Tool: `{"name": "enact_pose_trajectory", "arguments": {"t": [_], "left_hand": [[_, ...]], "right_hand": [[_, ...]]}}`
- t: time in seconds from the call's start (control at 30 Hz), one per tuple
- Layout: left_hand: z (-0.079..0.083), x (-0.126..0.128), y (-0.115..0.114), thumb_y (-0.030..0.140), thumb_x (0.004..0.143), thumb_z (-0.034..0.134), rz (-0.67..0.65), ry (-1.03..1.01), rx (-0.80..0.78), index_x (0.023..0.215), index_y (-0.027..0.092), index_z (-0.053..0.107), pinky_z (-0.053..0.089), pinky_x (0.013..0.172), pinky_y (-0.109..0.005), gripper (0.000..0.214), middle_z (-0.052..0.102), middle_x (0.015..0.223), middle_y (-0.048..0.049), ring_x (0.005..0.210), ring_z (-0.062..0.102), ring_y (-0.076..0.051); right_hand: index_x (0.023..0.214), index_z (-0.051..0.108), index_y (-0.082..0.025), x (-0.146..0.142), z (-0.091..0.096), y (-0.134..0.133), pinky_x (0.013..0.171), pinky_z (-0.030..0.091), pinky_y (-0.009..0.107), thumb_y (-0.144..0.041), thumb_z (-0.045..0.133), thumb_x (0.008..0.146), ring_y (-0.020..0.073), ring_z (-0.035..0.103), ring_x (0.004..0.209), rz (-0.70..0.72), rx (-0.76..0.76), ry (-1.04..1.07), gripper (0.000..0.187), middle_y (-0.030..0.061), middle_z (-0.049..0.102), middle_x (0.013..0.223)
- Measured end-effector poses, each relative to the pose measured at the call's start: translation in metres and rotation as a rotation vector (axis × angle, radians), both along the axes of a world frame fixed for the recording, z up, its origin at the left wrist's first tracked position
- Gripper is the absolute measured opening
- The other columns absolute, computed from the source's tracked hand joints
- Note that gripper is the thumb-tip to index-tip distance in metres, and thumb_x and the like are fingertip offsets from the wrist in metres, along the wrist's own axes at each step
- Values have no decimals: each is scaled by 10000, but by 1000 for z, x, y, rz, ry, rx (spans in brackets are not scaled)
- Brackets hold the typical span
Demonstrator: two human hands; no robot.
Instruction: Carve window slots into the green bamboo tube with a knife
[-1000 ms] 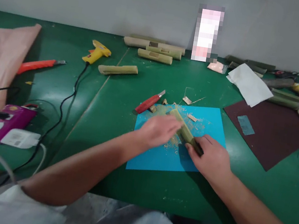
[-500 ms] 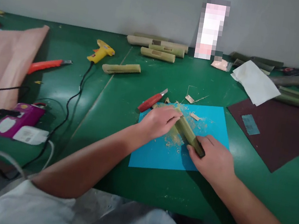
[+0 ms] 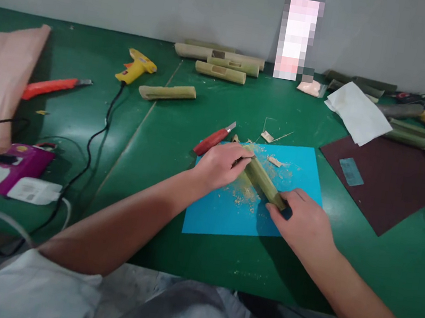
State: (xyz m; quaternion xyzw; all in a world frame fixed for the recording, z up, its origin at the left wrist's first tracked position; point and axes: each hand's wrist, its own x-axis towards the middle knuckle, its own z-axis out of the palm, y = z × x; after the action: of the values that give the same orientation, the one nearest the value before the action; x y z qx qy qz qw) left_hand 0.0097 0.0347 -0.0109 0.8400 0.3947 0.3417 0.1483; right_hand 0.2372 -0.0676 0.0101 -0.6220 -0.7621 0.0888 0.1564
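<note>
A green bamboo tube (image 3: pixel 267 183) slants over the blue sheet (image 3: pixel 202 222), its near end towards my right. My left hand (image 3: pixel 222 165) is closed on its far end; a thin dark edge shows at the fingertips, too small to name. My right hand (image 3: pixel 304 216) grips the near end between thumb and fingers, where something dark shows beside the thumb. Pale shavings (image 3: pixel 246 194) lie scattered around the tube. Just beyond my left hand rests a red-handled knife (image 3: pixel 213 140), and a small wood chip (image 3: pixel 274 161) lies on the sheet.
Several cut bamboo pieces (image 3: pixel 220 72) lie along the wall. To the left are a yellow glue gun (image 3: pixel 136 67), an orange cutter (image 3: pixel 52 88) and a purple power strip (image 3: pixel 13 165) with cables. A brown sheet (image 3: pixel 388 192) and white paper (image 3: pixel 359 113) lie on the right.
The whole view has shifted slightly. The bamboo tube appears turned a little, with less of its dark near end showing. Both hands keep their hold on it.
</note>
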Motion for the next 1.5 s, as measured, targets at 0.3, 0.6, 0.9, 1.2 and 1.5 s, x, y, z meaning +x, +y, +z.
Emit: {"name": "enact_pose_trajectory", "arguments": {"t": [0.3,0.6,0.9,1.2,1.5], "left_hand": [[8,16,-26,223,978,484,-76,134,-28,1027,162,687,550,794,-299,218,723,929,-65,871,683,-182],[13,19,-34,223,994,422,-102,263,28,1006,136,680,551,781,-313,273,698,905,-86,871,668,-192],[15,20,-43,229,1005,403,-80,267,27,1047,131,670,541,770,-294,288,693,888,-80,857,667,-184],[14,20,-43,254,1008,392,-48,329,-14,1083,123,665,543,759,-332,312,682,901,-94,873,669,-218],[14,9,-29,241,990,471,-12,209,-40,1070,160,683,549,794,-304,241,719,957,-61,906,688,-192]], "right_hand": [[887,677,-170,3,-11,-4,647,429,316,-402,566,907,196,601,744,23,109,122,257,60,642,793],[829,661,-180,-1,-9,-4,620,392,316,-382,553,908,190,569,710,23,127,74,241,55,620,765],[819,644,-185,-3,-10,-3,595,374,308,-398,541,911,178,544,687,21,116,74,254,50,600,764],[817,650,-177,-4,-8,-2,583,370,303,-399,547,912,168,536,661,26,127,81,263,50,601,757],[850,673,-172,-4,-7,-2,602,400,312,-420,544,920,187,589,701,41,141,44,288,52,626,762]]}}
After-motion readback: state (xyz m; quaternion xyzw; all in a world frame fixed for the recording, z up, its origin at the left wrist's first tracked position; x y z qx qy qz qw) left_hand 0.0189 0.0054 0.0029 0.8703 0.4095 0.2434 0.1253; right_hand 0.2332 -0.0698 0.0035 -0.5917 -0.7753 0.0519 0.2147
